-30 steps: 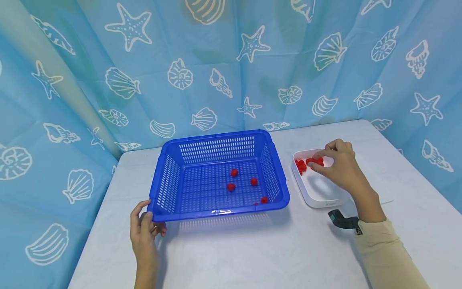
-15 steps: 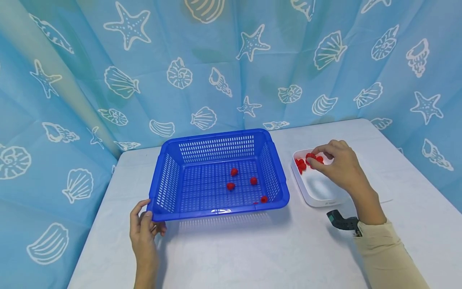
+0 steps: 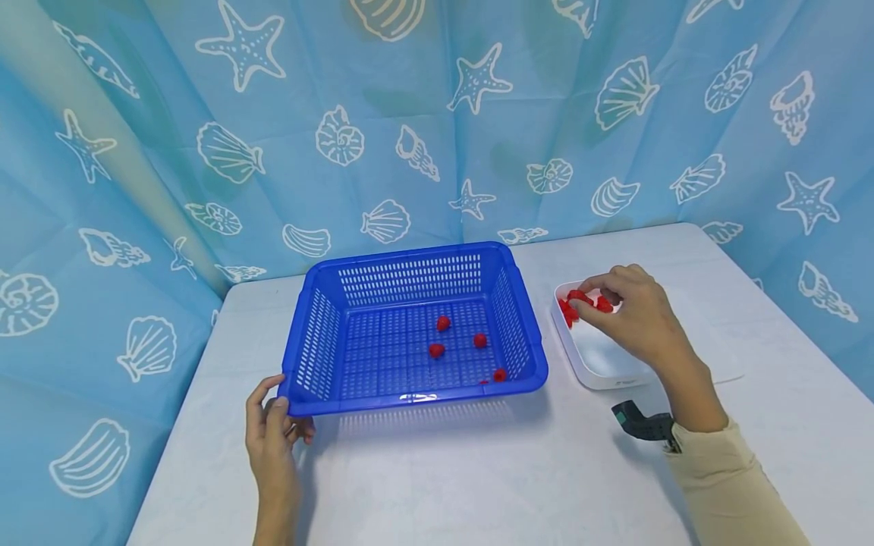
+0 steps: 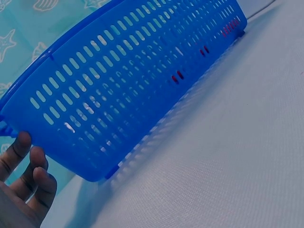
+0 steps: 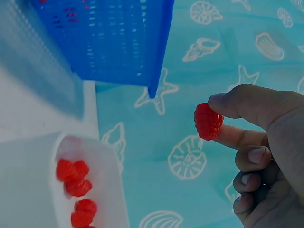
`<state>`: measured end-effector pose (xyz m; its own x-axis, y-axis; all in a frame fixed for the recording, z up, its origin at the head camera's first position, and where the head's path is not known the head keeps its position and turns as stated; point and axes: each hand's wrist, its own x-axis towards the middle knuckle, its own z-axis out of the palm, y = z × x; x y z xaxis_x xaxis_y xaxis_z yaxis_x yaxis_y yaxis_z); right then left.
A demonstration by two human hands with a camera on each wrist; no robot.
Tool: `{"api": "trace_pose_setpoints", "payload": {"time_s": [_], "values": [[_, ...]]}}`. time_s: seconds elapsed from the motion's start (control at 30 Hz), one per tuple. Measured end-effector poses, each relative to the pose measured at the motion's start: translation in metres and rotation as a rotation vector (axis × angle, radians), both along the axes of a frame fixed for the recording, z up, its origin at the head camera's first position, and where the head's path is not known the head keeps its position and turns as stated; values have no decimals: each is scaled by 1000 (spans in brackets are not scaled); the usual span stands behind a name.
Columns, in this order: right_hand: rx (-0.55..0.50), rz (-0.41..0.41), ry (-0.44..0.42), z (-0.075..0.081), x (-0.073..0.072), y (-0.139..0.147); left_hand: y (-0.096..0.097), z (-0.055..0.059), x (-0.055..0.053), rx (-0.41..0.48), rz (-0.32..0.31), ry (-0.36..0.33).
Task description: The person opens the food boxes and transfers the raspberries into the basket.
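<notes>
My right hand (image 3: 631, 311) pinches a red raspberry (image 5: 208, 121) between thumb and index finger, above the far side of a white tray (image 3: 602, 381). The other fingers are curled in the right wrist view. Several more raspberries (image 5: 76, 178) lie bunched at one end of that tray. My left hand (image 3: 273, 444) holds the near left corner of a blue perforated basket (image 3: 416, 399) by its rim, thumb on the near side. Several raspberries (image 3: 436, 350) lie scattered on the basket's bottom, mostly toward the right.
A white cloth covers the table (image 3: 423, 485). Just right of the basket stands the tray, with a flat white sheet or lid (image 3: 717, 356) beyond it. A blue seashell curtain (image 3: 410, 114) hangs behind the table. A black camera mount (image 3: 642, 422) is on my right wrist.
My right hand has shifted slightly left over the tray and lifted a raspberry off the bunch. The left hand and the basket have stayed in place.
</notes>
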<state>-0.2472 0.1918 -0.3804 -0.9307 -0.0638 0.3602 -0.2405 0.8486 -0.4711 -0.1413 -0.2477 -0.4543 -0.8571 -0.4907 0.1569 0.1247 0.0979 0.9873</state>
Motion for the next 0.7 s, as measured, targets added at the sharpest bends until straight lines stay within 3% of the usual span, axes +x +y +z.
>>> {"api": "trace_pose_setpoints", "payload": {"time_s": [0.17, 0.7], "values": [[-1, 30, 39, 4, 5, -7, 1, 2, 0, 9, 1, -14], [-33, 106, 52, 8, 14, -26, 1, 4, 1, 26, -3, -13]]}}
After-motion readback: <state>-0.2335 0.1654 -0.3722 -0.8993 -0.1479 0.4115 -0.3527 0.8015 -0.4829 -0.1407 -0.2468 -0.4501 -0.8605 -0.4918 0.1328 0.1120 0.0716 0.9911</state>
